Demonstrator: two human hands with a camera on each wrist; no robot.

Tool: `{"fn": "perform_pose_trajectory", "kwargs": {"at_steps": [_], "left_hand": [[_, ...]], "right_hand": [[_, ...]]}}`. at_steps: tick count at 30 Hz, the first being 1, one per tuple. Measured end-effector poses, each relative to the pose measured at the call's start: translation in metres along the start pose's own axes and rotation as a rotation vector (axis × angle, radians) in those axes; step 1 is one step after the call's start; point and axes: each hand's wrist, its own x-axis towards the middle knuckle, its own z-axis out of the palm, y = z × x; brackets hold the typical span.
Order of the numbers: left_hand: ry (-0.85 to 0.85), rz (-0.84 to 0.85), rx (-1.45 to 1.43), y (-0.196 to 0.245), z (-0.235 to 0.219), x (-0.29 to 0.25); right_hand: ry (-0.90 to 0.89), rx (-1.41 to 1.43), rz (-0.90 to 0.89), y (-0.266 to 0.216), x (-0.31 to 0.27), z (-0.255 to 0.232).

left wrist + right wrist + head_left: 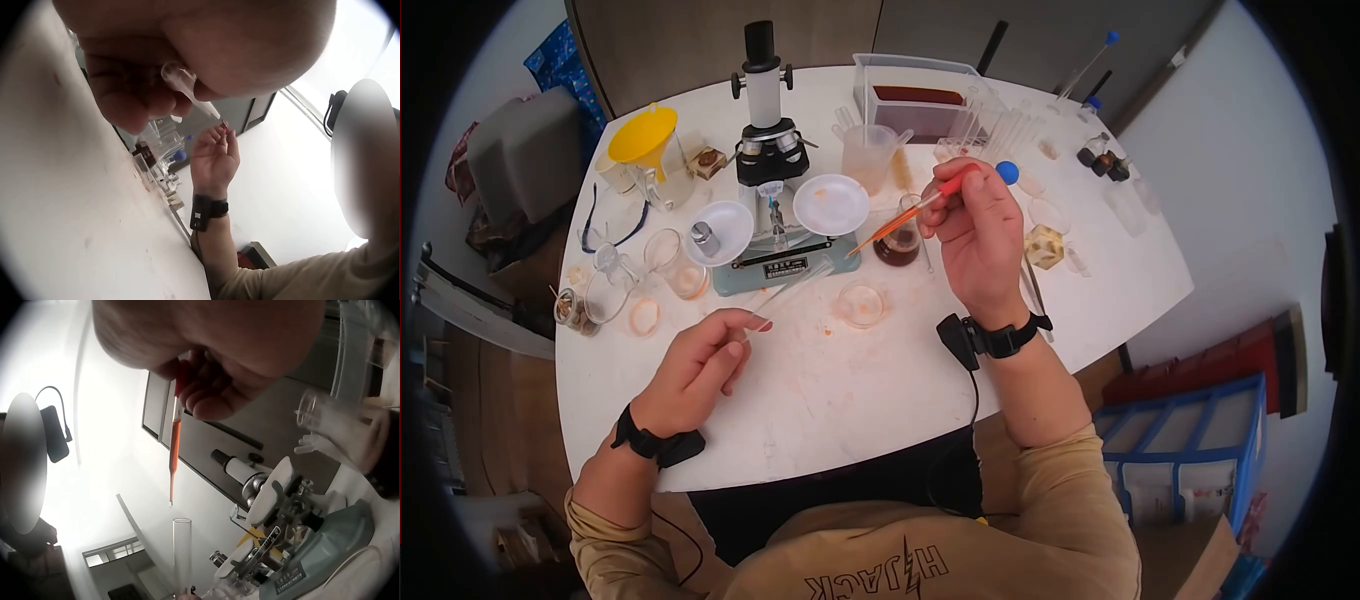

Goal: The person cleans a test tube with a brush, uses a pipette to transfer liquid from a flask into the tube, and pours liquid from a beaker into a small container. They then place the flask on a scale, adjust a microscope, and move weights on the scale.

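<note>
White tabletop below, right fingers (held higher) pinch a dropper, left fingers a slanted test tube.

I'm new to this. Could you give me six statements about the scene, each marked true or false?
1. The right hand holds a dropper by its red bulb. True.
2. The left hand holds nothing. False: the left hand holds a clear tube.
3. The dropper contains orange liquid. True.
4. The dropper reaches into the clear tube. False: a gap separates them.
5. A metal weight sits on a white pan of the balance. True.
6. The funnel is blue. False: the funnel is yellow.
</note>
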Motion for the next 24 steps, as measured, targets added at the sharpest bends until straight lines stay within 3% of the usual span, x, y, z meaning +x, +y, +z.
{"fn": "perform_pose_trajectory", "kwargs": {"at_steps": [24], "left_hand": [[0.002, -0.031, 0.01, 0.008, 0.002, -0.001]], "right_hand": [[-0.049, -0.192, 0.082, 0.012, -0.006, 0.004]]}}
